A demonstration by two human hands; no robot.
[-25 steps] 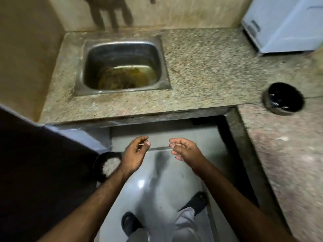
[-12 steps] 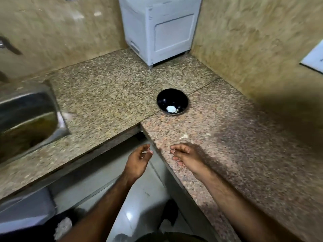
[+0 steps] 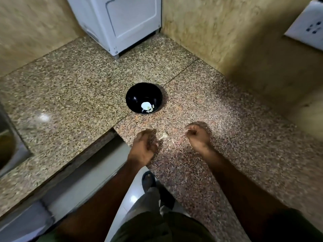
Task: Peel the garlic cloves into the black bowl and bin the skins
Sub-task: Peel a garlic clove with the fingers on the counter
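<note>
At the inner corner of an L-shaped granite counter [image 3: 201, 95], a person's two bare hands hover low over the speckled stone, forearms reaching fwd from the bottom of the head-cam view. Left hand [image 3: 144, 146], back of the hand up, sits at the counter's front edge w/ fingers curled down and inward; motion blur smears the fingertips, so whether they pinch anything cannot be told. Just beside its fingertips lies a pale garlic clove [image 3: 163, 135] on the stone, between the two hands; contact w/ the hand is unclear. Right hand [image 3: 198, 136] is further onto the counter, wrist bent, fingers curled toward the palm in a loose fist; a thin pale sliver shows at its fingertips, too small and blurred to say if it is gripped. A faint scrap of skin [image 3: 173, 140] lies on the stone between the hands. Beyond them, well apart, stands the black bowl [image 3: 139, 95] on the seam where the two slabs meet, upright, w/ white peeled garlic [image 3: 146, 106] in its bottom. A white appliance [image 3: 122, 20] stands at the back against the wall. A wall socket plate [image 3: 307, 25] shows at upper right; a steel sink [image 3: 10, 137] edge at far left.
</note>
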